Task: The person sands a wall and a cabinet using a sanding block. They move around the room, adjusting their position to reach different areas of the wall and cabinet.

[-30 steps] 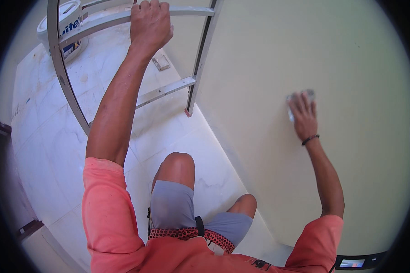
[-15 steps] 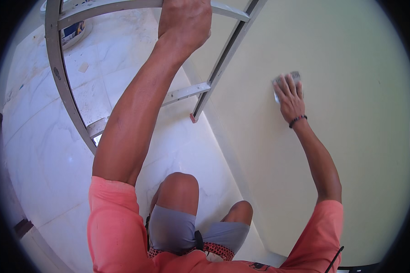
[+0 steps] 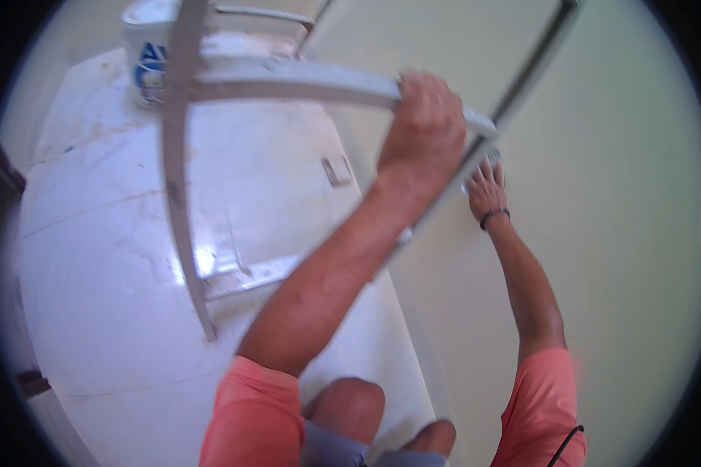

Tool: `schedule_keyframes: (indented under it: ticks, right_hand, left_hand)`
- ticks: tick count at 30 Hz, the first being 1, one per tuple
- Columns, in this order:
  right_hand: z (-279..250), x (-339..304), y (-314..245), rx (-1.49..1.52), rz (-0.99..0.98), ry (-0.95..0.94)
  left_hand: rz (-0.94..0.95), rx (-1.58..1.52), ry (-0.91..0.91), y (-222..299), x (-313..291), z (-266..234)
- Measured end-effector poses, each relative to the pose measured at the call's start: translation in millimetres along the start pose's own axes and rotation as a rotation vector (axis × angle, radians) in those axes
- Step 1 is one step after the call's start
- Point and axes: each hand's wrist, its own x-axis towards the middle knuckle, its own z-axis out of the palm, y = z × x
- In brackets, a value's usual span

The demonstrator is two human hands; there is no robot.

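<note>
My left hand is closed around a rung of a metal ladder, near the rung's right end. The ladder's right rail passes between that hand and my right hand. My right hand presses flat against the pale yellow-green wall, fingers a little spread. Under its fingers is a small grey sheet that looks like sandpaper, mostly covered, with only bits of its edge showing. A dark beaded bracelet circles the right wrist.
White marble-look tiles cover the floor, marked with dust and stains. A white paint bucket stands behind the ladder's left rail. Near the wall's foot lies a small grey rectangular piece. My bent knees are close to the wall.
The ladder and my left hand now appear lower and farther right in the picture, and more of the bucket shows. My right hand is still on the wall, slightly lower in view.
</note>
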Motion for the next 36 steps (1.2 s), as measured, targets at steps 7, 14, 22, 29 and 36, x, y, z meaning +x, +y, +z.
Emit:
schedule_keyframes:
  ticks: [7,14,22,29,36]
  right_hand:
    - [103,-160,-42,0.096,-0.409,-0.152]
    - [-38,-149,47,0.212,0.066,0.161]
    - [-17,-294,51,0.414,-0.082,-0.095]
    - [-4,-346,62,-0.139,-0.033,0.413]
    - [-75,-417,-30,0.97,-0.088,-0.806]
  left_hand:
    - [0.016,0.091,-0.036,3,-23,-9]
    - [0.007,0.067,-0.056,-10,-10,-17]
    - [0.016,-0.026,-0.104,-17,-10,-18]
    - [0.015,-0.055,-0.094,-25,-9,-26]
    - [0.019,-0.024,-0.16,-19,-4,-39]
